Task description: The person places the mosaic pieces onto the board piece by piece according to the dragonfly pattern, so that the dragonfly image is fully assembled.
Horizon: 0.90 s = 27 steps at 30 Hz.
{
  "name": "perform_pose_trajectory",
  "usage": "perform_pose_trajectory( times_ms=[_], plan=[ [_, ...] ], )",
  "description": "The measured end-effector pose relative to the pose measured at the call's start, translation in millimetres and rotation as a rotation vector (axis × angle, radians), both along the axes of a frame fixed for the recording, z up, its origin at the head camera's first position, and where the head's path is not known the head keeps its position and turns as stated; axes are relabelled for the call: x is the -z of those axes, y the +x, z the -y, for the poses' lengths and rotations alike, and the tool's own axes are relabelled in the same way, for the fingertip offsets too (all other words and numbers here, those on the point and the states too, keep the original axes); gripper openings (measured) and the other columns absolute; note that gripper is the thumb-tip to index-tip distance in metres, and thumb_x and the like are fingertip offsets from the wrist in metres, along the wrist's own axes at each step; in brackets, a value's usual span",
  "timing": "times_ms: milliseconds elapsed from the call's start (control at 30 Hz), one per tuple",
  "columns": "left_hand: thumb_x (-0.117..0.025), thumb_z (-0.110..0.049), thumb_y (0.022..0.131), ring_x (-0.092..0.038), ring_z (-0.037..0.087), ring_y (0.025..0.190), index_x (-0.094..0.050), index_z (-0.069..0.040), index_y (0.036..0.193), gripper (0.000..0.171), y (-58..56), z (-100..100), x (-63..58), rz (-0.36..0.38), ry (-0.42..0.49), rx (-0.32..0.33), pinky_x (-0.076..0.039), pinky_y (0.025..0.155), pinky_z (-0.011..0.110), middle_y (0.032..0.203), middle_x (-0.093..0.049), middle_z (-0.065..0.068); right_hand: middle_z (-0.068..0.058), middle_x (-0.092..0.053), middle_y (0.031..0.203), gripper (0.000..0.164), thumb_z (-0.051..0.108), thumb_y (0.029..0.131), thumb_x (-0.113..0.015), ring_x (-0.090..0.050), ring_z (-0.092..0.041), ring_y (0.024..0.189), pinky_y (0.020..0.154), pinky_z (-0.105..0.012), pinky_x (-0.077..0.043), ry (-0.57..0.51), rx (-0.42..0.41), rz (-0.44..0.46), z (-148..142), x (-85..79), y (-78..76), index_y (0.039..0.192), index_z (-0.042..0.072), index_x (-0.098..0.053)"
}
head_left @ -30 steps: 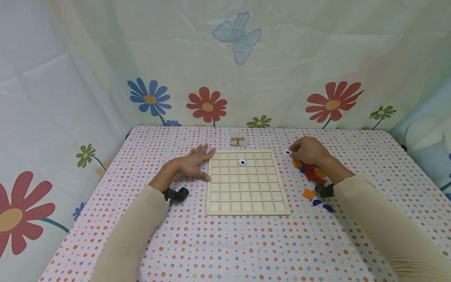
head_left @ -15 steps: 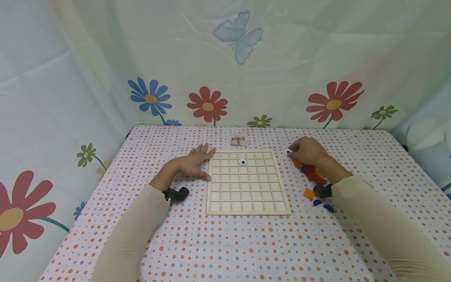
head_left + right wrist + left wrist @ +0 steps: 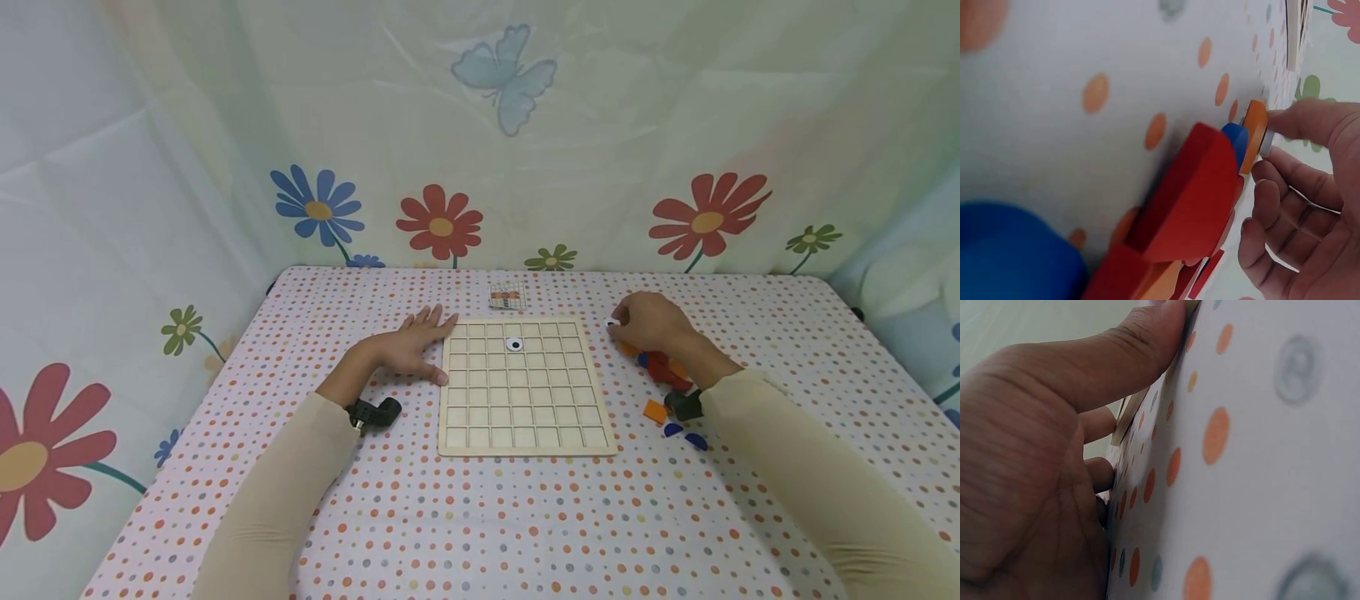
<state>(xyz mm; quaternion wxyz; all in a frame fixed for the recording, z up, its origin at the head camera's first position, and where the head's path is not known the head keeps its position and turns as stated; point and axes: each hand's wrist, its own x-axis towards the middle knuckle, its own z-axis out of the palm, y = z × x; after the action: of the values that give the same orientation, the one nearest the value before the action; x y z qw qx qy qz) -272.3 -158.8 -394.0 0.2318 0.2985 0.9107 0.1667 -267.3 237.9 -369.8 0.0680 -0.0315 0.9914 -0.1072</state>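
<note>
Board point(image 3: 522, 397) lay mid-table point(image 3: 450, 533) with a white eye point(image 3: 514, 344) in a far cell, while the left hand point(image 3: 408, 346) was spread flat, thumb and index finger at its left edge, probably to stop it sliding. Right of the board, the right hand point(image 3: 654, 319) pinched a second eye point(image 3: 611, 322) between thumb and fingers, a light grip that suited something so thin. Loose pieces point(image 3: 666, 370) lay beneath and near that hand, presumably for easy reach, and the card point(image 3: 507, 296) sat just beyond the far edge, likely for viewing.
</note>
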Motion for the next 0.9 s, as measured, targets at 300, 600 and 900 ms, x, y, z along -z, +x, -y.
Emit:
perform_pose_trajectory(
  times_ms=[300, 600, 900],
  plan=[
    [-0.072, -0.049, 0.085, 0.019, 0.034, 0.152, 0.0, -0.017, 0.16, 0.108, -0.4, 0.0, -0.7, 0.009, 0.008, 0.008, 0.009, 0.124, 0.052, 0.165, 0.015, 0.015, -0.014, -0.068, 0.091, 0.04, 0.028, 0.086, -0.071, -0.057, -0.022, 0.071, 0.059, -0.03, -0.049, 0.042, 0.01, 0.003, 2.4, 0.2, -3.0, 0.109, -0.004, -0.066],
    [-0.072, -0.05, 0.085, 0.018, 0.034, 0.152, -0.001, -0.017, 0.16, 0.108, -0.3, -0.5, -0.8, 0.008, 0.005, 0.005, 0.009, 0.124, 0.052, 0.165, 0.015, 0.016, -0.016, -0.066, 0.092, 0.04, 0.027, 0.086, -0.072, -0.057, -0.024, 0.074, 0.063, -0.032, -0.05, -0.008, 0.012, -0.021, 4.5, 0.0, 0.4, 0.109, -0.005, -0.065],
    [-0.072, -0.048, 0.086, 0.018, 0.034, 0.152, 0.0, -0.017, 0.16, 0.107, 0.8, -0.3, -1.1, 0.008, 0.001, 0.004, 0.009, 0.124, 0.052, 0.165, 0.014, 0.016, -0.018, -0.068, 0.096, 0.041, 0.027, 0.087, -0.072, -0.06, -0.023, 0.074, 0.066, -0.035, -0.052, -0.069, -0.016, -0.058, 8.7, -1.6, 4.6, 0.111, -0.005, -0.065]
  ],
)
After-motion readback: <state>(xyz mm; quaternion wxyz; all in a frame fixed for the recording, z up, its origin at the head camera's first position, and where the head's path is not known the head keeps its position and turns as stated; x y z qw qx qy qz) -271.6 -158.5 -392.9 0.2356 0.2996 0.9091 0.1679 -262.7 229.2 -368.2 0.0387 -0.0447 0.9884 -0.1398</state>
